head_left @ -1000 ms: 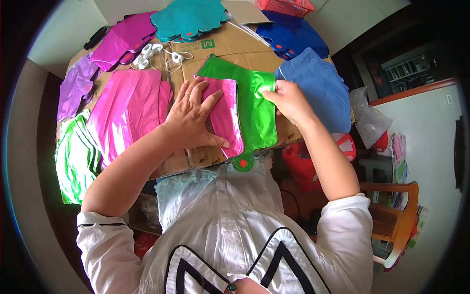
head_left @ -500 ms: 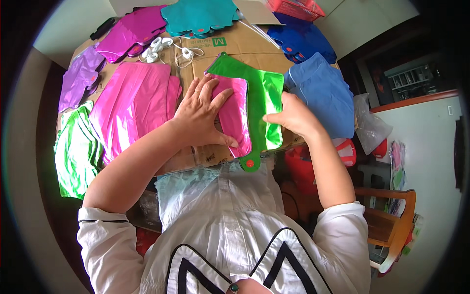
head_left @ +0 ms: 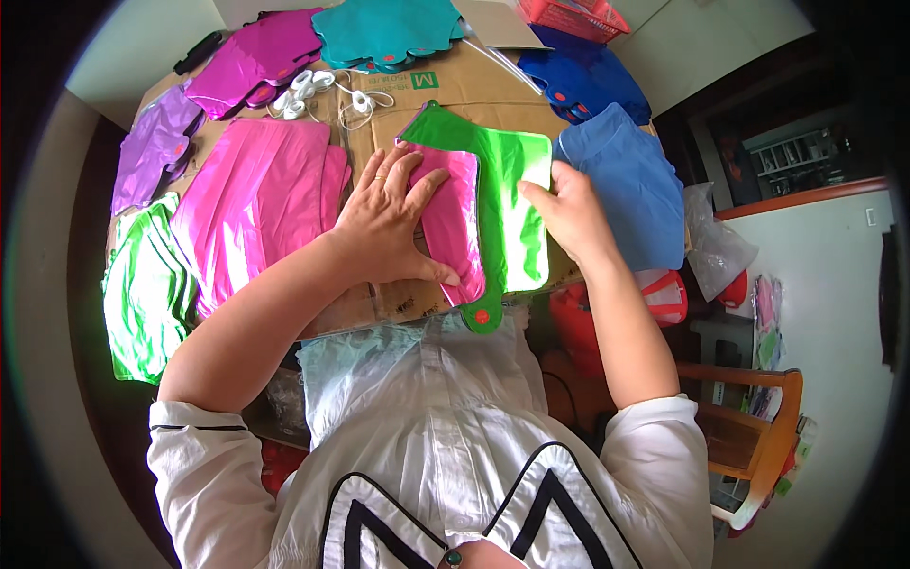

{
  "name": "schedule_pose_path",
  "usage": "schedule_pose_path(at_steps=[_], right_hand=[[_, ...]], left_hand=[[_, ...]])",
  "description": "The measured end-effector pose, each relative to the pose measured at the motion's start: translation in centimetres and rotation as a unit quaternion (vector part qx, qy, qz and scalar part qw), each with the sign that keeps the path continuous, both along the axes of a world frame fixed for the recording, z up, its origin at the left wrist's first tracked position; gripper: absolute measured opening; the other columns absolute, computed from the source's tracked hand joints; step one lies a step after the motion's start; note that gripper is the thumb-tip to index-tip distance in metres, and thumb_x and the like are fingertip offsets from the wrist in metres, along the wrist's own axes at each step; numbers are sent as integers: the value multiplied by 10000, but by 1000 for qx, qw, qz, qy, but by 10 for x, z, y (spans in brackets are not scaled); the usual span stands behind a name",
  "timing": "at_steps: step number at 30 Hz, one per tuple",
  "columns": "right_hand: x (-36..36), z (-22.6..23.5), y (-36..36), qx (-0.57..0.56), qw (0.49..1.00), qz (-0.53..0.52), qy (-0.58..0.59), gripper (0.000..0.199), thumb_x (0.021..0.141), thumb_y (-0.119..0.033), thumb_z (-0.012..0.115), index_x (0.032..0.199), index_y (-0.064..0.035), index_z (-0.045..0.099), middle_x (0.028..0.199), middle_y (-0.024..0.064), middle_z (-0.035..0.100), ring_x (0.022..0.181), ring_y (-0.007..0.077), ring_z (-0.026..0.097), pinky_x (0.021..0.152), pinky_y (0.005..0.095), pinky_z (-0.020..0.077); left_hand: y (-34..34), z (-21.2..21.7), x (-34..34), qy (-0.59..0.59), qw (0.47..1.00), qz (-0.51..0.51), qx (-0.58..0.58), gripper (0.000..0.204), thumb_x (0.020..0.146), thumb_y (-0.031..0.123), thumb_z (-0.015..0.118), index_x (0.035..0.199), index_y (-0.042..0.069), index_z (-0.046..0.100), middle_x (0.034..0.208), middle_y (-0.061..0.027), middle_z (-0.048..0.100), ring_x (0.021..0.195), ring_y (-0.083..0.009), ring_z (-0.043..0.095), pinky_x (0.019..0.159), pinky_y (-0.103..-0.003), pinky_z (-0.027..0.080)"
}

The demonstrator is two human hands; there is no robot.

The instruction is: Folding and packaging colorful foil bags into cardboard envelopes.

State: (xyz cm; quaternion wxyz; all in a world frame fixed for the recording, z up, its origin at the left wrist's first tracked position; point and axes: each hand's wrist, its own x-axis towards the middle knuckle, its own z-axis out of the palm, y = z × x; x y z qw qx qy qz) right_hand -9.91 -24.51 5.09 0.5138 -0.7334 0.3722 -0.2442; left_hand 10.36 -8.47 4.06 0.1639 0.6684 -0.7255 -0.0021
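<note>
A shiny bright green piece [head_left: 513, 218] of thin sheet material lies at the front of the cardboard, with a round tab and a red dot at its near end. A smaller shiny pink part [head_left: 453, 223] covers its left side. My left hand [head_left: 393, 213] rests on the pink part with fingers spread, pressing it flat. At the green piece's right edge, my right hand [head_left: 575, 216] pinches it between thumb and fingers. Some fingers of that hand are hidden behind the edge.
Stacks surround the work: pink sheets [head_left: 261, 194], green-white sheets [head_left: 144, 299], purple [head_left: 152, 156], magenta [head_left: 261, 62], teal [head_left: 384, 33], dark blue [head_left: 588, 81] and light blue [head_left: 630, 190]. White corded items [head_left: 301, 90] lie on the cardboard [head_left: 370, 142]. A wooden chair [head_left: 739, 417] stands at right.
My right hand has slid away from me along the green piece's right edge, and its thumb has shifted nearer the edge. That edge lies flatter. My left hand stays in place.
</note>
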Motion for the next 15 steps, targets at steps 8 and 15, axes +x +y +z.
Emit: schedule_pose_path(at_steps=[8,15], right_hand=[[26,25,35,-219,974,-23,60,205,748,-163,694,799,2,584,687,164,638,635,328,632,598,406,491],[36,-5,67,-433,889,138,60,292,723,-185,732,946,-36,616,1068,139,603,1090,338,542,1016,452,378]], left_hand=[[2,3,1,8,999,6,41,1341,484,843,649,1453,7,246,1411,-249,334,1404,-387,217,1168,-511,106],[3,-2,-2,51,998,27,-8,1450,458,770,734,1472,-33,79,1427,-255,320,1407,-368,228,1164,-507,125]])
